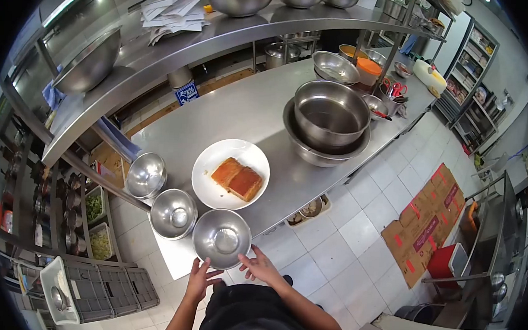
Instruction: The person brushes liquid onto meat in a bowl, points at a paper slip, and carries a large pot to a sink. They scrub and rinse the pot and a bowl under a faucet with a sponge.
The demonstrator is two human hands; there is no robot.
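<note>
A steel mixing bowl (222, 239) with nothing visible inside stands at the near edge of the counter, directly in front of me. My left hand (201, 278) is at its near left rim with the fingers spread, one fingertip appearing to touch the metal. On the near right side, my right hand (260, 266) also has its fingers apart, their tips against or very close to the rim. Just beyond the bowl, a white plate (205, 184) carries two browned slabs of food (237, 178). Two more steel bowls, one nearer (174, 214) and one farther (146, 175), sit to the left.
Two large nested steel bowls (331, 116) stand on the steel counter (184, 130) at right. Farther back are an orange-lidded tub (367, 71) and red-handled scissors (394, 90). An overhead shelf (180, 56) holds papers and bowls. Cardboard (425, 225) lies on the tiled floor.
</note>
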